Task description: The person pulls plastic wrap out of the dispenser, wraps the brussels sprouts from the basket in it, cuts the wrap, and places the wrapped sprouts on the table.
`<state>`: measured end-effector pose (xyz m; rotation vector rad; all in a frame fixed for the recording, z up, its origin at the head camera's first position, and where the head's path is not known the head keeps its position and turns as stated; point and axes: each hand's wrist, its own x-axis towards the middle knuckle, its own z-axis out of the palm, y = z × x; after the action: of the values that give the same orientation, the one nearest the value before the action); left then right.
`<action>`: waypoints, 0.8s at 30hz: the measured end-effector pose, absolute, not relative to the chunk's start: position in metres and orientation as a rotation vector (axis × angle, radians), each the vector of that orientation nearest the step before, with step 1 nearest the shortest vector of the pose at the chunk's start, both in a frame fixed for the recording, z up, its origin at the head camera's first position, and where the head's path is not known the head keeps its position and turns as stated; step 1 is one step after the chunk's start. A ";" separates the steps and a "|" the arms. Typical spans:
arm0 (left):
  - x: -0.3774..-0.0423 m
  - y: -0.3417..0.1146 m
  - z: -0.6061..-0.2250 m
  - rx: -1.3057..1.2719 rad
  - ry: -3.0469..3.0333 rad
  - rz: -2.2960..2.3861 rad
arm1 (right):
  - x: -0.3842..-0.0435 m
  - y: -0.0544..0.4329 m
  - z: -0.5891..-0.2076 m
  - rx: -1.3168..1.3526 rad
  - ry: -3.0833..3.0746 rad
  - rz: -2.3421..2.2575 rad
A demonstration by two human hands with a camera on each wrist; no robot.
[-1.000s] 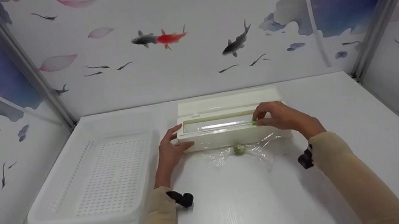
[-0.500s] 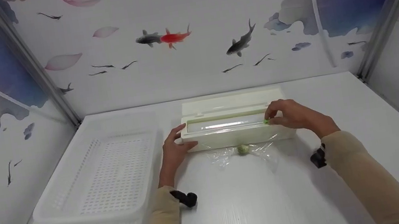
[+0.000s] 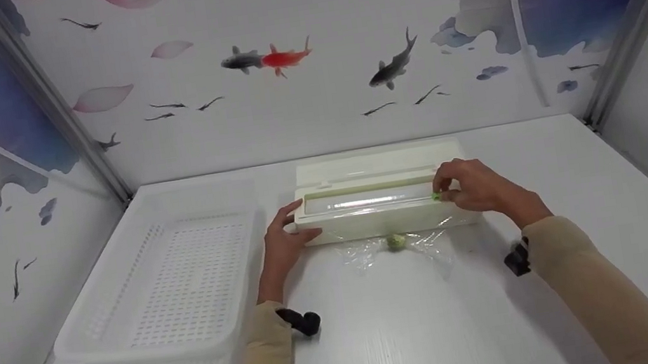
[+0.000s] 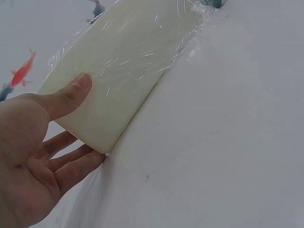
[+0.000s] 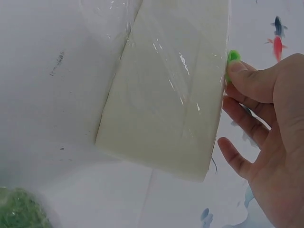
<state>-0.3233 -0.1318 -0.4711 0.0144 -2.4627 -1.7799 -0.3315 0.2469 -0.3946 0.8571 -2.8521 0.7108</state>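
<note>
A cream cling film dispenser (image 3: 369, 225) stands with its lid (image 3: 376, 163) raised at the back and a roll of cling film (image 3: 359, 200) inside. My left hand (image 3: 283, 246) grips its left end, the thumb on the front face and fingers around the end in the left wrist view. Near the right end, my right hand (image 3: 479, 186) pinches a green slide cutter (image 5: 232, 64) on the top front edge between thumb and finger. Film drapes down the front to a small round green thing (image 3: 396, 242), with loose, crumpled film (image 3: 364, 254) on either side.
A white perforated basket (image 3: 72, 348) stands at the left of the white table (image 3: 363, 356). Behind the dispenser rises a wall panel (image 3: 290, 129) printed with fish. Side panels flank the table.
My right hand has slid the green cutter rightward along the dispenser's edge, mostly in the first half second. The left hand keeps its hold on the left end. The head view has shifted slightly.
</note>
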 end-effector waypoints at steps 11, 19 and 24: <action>-0.325 -0.128 -0.473 0.002 -2.465 -1.789 | -0.322 0.255 -0.390 0.839 -2.878 0.605; -0.325 -0.133 -0.470 0.029 -2.472 -1.779 | -0.317 0.286 -0.389 0.696 -2.929 0.619; -0.325 -0.131 -0.472 -0.008 -2.473 -1.772 | -0.314 0.294 -0.389 0.684 -2.938 0.556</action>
<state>-0.3250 -0.1313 -0.4719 -0.0076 -2.4732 -1.7721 -0.3143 0.2943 -0.3895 0.6839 -2.9379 0.5565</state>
